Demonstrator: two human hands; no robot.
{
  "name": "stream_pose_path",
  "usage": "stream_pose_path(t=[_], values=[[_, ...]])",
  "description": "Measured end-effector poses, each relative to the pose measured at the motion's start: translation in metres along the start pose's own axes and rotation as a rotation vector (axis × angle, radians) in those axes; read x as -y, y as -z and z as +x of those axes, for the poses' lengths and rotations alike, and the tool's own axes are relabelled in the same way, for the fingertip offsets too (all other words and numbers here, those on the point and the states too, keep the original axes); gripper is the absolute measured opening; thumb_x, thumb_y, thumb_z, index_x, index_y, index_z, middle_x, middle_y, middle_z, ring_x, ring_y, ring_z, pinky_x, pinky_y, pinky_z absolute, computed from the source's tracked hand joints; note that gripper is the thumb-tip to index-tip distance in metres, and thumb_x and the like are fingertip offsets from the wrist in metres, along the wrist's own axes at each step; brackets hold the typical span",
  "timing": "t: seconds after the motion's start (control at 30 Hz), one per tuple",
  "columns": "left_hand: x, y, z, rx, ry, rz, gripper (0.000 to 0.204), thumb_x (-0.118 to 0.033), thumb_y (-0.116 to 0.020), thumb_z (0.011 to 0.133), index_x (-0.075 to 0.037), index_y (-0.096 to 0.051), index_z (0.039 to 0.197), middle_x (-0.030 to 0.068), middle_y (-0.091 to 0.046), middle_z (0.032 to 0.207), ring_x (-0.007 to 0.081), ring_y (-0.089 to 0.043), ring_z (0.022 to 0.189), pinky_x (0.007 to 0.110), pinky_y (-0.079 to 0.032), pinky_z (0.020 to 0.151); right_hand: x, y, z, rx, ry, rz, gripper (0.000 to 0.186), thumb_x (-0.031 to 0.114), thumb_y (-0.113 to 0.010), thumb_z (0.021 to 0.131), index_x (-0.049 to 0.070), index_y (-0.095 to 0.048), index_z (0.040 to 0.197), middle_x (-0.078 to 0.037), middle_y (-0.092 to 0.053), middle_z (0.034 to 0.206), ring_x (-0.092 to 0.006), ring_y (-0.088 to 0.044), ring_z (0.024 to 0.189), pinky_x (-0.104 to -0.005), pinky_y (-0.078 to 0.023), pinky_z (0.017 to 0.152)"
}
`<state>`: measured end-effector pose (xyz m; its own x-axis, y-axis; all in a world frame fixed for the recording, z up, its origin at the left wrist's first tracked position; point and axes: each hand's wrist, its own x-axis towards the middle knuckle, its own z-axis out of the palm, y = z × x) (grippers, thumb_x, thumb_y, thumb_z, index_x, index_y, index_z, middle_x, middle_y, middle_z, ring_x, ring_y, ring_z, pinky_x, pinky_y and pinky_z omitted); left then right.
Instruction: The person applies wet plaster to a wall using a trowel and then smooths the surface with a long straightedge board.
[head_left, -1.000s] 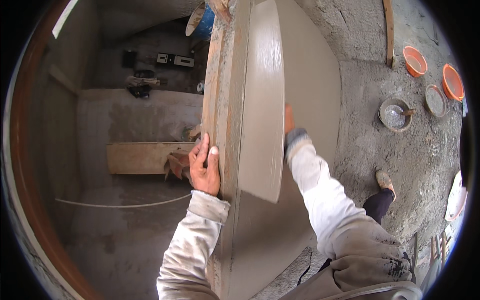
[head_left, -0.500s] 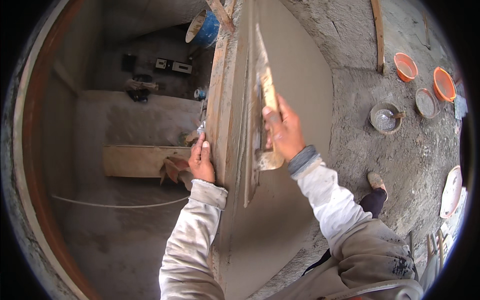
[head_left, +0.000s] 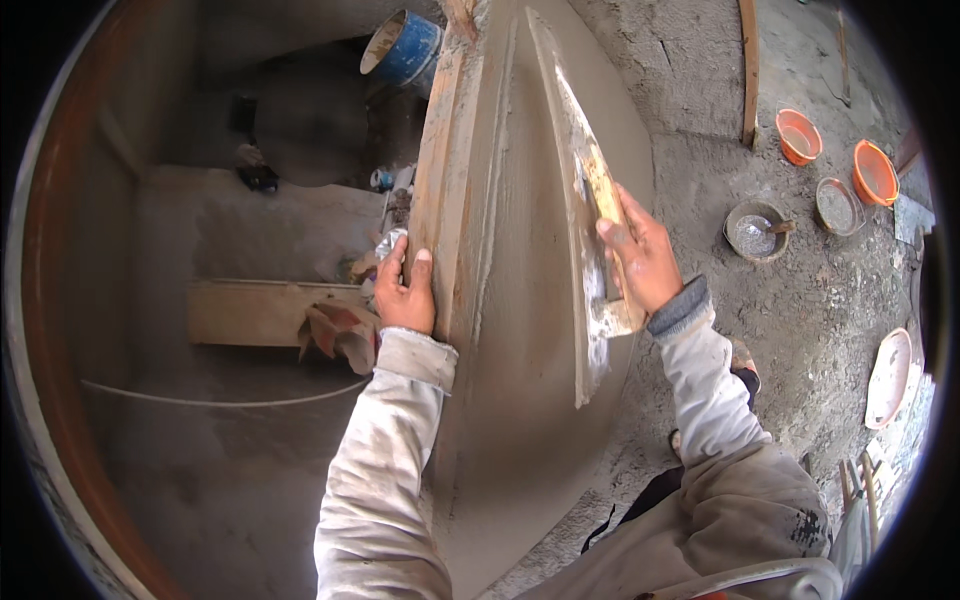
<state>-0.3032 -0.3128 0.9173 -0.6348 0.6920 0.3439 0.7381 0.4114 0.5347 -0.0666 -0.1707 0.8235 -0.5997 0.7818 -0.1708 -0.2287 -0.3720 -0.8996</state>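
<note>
My right hand (head_left: 645, 255) is closed around the wooden handle of a long plastering float (head_left: 577, 200). The float's blade is tilted over a smooth coat of wet grey plaster (head_left: 530, 430); I cannot tell whether it touches. A wooden batten (head_left: 440, 180) runs along the plaster's left edge, with a raised ridge of plaster beside it. My left hand (head_left: 405, 290) rests against the batten's left side, thumb pressed on the wood and fingers at its edge. Part of those fingers is hidden.
To the right on the rough floor stand orange buckets (head_left: 798, 137), a bowl with a tool in it (head_left: 757, 232) and an oval tub (head_left: 888, 378). At left, past the batten, are a blue bucket (head_left: 402, 48) and a wooden board (head_left: 250, 313) lower down.
My right hand has moved the float to the right, away from the batten and across the plaster. My left hand stays on the batten.
</note>
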Motion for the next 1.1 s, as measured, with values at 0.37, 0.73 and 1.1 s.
stream_pose_path(t=[0.37, 0.73, 1.1], values=[[0.003, 0.042, -0.007, -0.015, 0.099, -0.304, 0.040, -0.015, -0.058, 0.083, 0.003, -0.051, 0.119, 0.0120, -0.057, 0.112, 0.0150, -0.052, 0.098, 0.025, -0.038, 0.087, -0.071, -0.090, -0.232, 0.084, 0.051, -0.079, 0.062, 0.016, -0.049, 0.087, 0.000, -0.017, 0.138, -0.024, -0.039, 0.131, -0.0266, -0.042, 0.119, -0.0302, -0.036, 0.096], [0.025, 0.165, -0.188, 0.075, 0.128, -0.016, 0.036, -0.010, -0.063, 0.079, 0.001, -0.057, 0.112, 0.0078, -0.058, 0.098, 0.0140, -0.054, 0.088, 0.025, -0.042, 0.080, -0.081, -0.122, -0.324, 0.250, -0.035, -0.099, 0.063, 0.014, -0.049, 0.087, 0.003, -0.015, 0.139, -0.026, -0.038, 0.130, -0.0335, -0.042, 0.119, -0.0321, -0.038, 0.094], [0.013, 0.150, -0.195, 0.071, 0.009, 0.311, 0.036, -0.015, -0.072, 0.066, -0.005, -0.065, 0.100, 0.0112, -0.055, 0.099, 0.0255, -0.051, 0.095, 0.033, -0.039, 0.087, -0.045, -0.115, -0.252, 0.210, -0.115, -0.085, 0.064, 0.016, -0.051, 0.086, 0.008, -0.017, 0.139, -0.025, -0.049, 0.120, -0.0285, -0.051, 0.111, -0.0301, -0.039, 0.091]])
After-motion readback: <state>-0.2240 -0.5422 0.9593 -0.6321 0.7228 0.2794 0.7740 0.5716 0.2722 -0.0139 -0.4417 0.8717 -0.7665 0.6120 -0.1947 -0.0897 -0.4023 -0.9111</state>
